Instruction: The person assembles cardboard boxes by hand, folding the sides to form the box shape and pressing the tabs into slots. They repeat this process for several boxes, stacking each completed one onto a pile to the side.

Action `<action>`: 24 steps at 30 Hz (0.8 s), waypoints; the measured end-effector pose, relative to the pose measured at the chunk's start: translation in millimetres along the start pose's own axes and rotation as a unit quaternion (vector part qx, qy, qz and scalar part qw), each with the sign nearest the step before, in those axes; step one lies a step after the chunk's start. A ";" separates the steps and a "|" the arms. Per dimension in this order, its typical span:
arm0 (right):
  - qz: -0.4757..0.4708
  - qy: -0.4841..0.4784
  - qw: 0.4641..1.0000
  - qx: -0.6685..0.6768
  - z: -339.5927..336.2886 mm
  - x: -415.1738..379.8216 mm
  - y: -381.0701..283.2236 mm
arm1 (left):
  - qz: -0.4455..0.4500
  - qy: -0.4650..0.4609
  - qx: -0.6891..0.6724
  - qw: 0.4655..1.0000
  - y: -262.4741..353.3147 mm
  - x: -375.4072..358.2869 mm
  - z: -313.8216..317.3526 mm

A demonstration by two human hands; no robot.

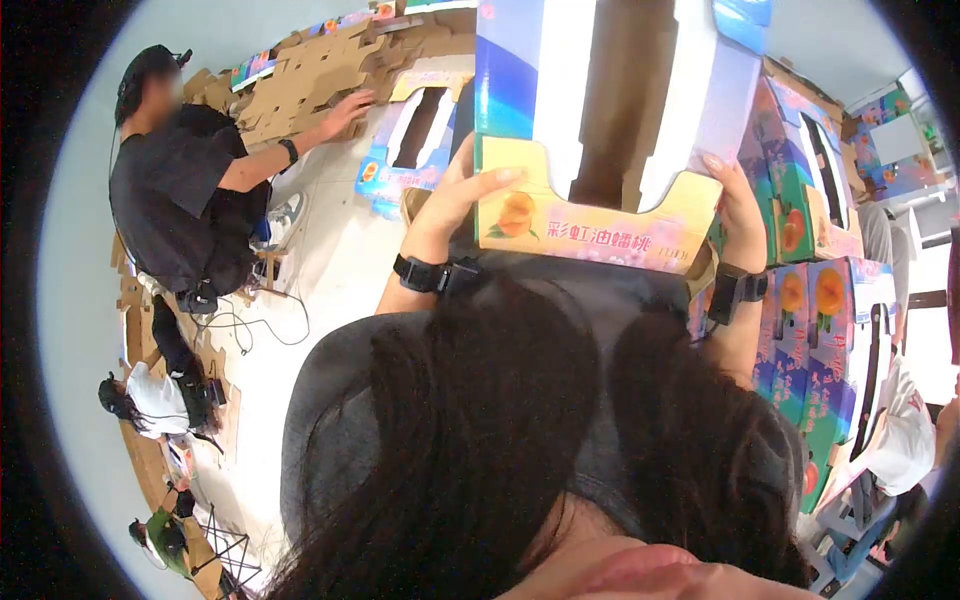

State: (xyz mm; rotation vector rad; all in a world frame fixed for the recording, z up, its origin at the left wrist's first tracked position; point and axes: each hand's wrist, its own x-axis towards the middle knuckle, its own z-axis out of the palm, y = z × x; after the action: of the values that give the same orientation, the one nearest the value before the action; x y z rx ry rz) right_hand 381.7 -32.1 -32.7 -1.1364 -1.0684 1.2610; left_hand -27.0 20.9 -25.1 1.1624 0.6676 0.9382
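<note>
The printed carton (510, 225) is at the upper middle of the view, held in front of the wearer's body, its long open slot showing a brown interior between white flaps. Its near panel is yellow, with a peach picture and red lettering, and the side panels are blue and green. The left hand (455, 200) and the right hand (738, 210) are apart from each other, one clamped on each side of the printed carton; the left thumb lies over the near panel, while the right hand grips around the near right corner. Most of the other fingers are hidden. Each wrist wears a black band, the left band (430, 274) and the right band (738, 292). To the left of the printed carton, a second carton (400, 178) with a similar slot sits near a co-worker in dark clothes (170, 190), whose outstretched hand (348, 115) is just beside it. Flat brown cardboard (310, 85) is spread beyond them, and a dark cable (250, 318) loops on the pale floor (265, 400). Farther down on the left are a person in a white top (158, 408) and a person in green (163, 540). To the right of the printed carton, more peach-printed cartons (828, 345) are grouped closely together, near another person in white (905, 430).
</note>
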 end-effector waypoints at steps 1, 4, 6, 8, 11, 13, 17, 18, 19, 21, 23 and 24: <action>-0.023 0.003 0.999 0.026 26.8 -6.3 -19.2 | 0.005 0.006 -0.005 1.000 -2.9 -0.2 0.1; -0.085 0.078 0.991 -0.070 33.7 2.2 -30.1 | 0.020 0.025 -0.019 0.999 -6.2 0.1 5.0; -0.214 0.241 0.904 -0.282 47.3 -1.4 -42.1 | 0.026 0.037 -0.021 0.999 -1.1 -0.8 11.8; -0.368 0.302 0.750 -0.460 70.1 -15.7 -71.2 | 0.026 0.051 -0.019 0.998 6.5 -1.1 19.5; -0.397 0.189 0.755 -0.487 111.8 -35.7 -92.8 | 0.008 0.052 -0.026 0.998 24.8 -4.8 33.2; -0.388 0.079 0.780 -0.485 138.5 -38.1 -96.4 | 0.013 0.063 -0.030 0.997 17.6 -3.6 29.9; -0.372 -0.019 0.766 -0.524 179.9 -17.4 -71.6 | 0.006 0.082 -0.032 0.996 0.4 2.9 17.7; -0.375 -0.026 0.761 -0.529 184.4 -11.1 -60.8 | 0.028 0.070 -0.013 0.997 -1.3 1.5 16.9; -0.376 -0.035 0.757 -0.533 191.1 -7.2 -56.1 | 0.049 0.058 0.006 0.997 -3.3 -2.6 16.4; -0.366 0.001 0.781 -0.506 209.7 -12.2 -52.2 | 0.077 0.031 0.041 0.996 -2.3 -6.0 12.8; -0.380 0.031 0.786 -0.487 218.6 -14.5 -48.9 | 0.090 0.013 0.038 0.995 1.3 -8.5 12.4; -0.399 0.032 0.784 -0.474 218.7 -15.7 -52.2 | 0.095 0.003 0.035 0.995 4.6 -11.1 13.8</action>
State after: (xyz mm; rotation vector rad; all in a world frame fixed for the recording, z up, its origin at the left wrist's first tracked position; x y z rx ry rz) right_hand 172.2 -38.6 50.1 -1.1699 -1.9454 -0.0675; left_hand -21.9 5.3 -17.1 1.3026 0.6063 1.0856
